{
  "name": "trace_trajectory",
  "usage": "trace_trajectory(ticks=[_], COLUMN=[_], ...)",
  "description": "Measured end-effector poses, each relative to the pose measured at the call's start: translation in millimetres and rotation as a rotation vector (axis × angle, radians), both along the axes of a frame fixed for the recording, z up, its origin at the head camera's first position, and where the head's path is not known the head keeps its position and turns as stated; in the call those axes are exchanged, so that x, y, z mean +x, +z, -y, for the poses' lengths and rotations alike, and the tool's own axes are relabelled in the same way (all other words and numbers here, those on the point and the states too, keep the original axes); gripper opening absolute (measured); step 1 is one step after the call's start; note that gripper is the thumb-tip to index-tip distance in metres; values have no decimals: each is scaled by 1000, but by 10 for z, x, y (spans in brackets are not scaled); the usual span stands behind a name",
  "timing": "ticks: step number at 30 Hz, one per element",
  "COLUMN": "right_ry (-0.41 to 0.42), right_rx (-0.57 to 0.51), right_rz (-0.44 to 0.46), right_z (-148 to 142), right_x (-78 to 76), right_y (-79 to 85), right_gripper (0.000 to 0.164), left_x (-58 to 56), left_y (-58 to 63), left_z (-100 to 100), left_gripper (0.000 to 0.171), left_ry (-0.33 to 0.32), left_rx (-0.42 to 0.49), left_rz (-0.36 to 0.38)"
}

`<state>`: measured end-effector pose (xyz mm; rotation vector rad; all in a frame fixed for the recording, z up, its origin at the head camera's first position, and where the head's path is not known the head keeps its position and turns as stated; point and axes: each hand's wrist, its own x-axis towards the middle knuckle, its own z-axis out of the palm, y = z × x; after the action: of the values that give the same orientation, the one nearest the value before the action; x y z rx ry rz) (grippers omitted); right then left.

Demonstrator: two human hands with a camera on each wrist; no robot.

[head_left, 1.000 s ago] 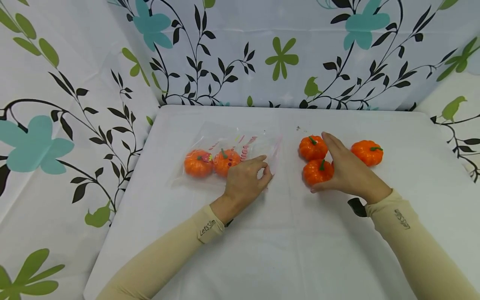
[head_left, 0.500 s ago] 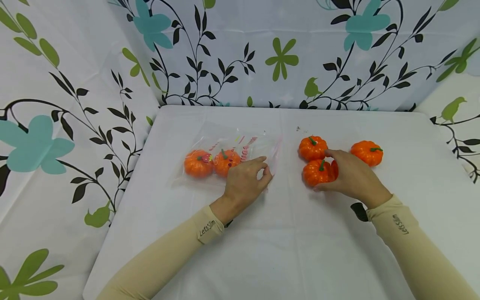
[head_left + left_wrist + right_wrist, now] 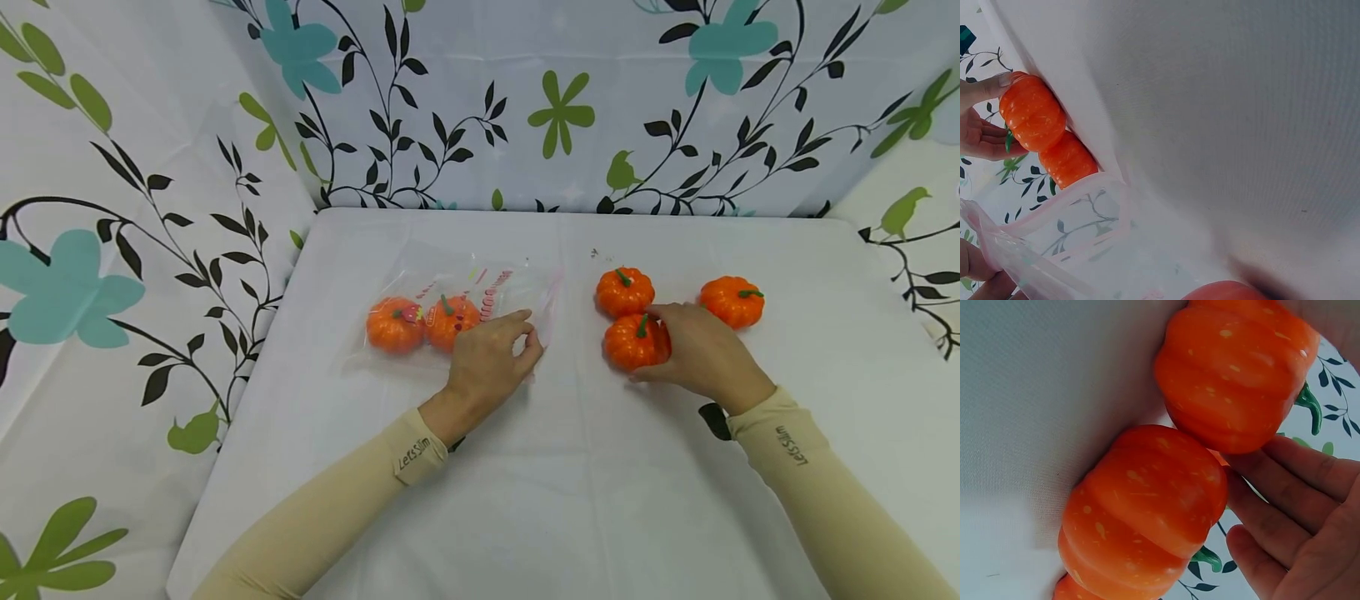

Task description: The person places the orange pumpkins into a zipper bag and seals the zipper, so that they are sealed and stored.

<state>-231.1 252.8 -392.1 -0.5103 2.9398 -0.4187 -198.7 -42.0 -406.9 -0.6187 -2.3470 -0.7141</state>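
Observation:
My left hand (image 3: 491, 350) pinches the open edge of a clear zip bag (image 3: 525, 292) lying on the table. Inside the bag are two small orange toy pumpkins, a left one (image 3: 393, 325) and a right one (image 3: 452, 321), the latter partly behind that hand. My right hand (image 3: 705, 354) grips the nearer loose pumpkin (image 3: 633, 342), thumb on the near side and fingers on the far side. Touching or almost touching it is another pumpkin (image 3: 625, 292) behind. In the left wrist view the bag's pink-edged mouth (image 3: 1113, 178) gapes in front of the held pumpkin (image 3: 1032, 112).
A third loose pumpkin (image 3: 732, 302) lies right of the right hand. The white-covered table (image 3: 525, 517) ends against a patterned curtain (image 3: 465, 83) at the back and left.
The right hand, first spread around the nearer pumpkin, has closed its fingers onto it. The left hand and the bag have stayed in place. The head view has shifted slightly.

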Motion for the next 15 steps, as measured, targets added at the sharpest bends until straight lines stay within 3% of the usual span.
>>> trace_trajectory(ticks=[15], right_ry=[48], right_rx=[-26], right_rz=[-62], right_z=[32], right_x=[47], right_y=[24], right_gripper=[83], left_x=[5], left_y=[-2], left_z=[6], left_gripper=[7], left_ry=[-1], left_rx=[9], left_rz=[17])
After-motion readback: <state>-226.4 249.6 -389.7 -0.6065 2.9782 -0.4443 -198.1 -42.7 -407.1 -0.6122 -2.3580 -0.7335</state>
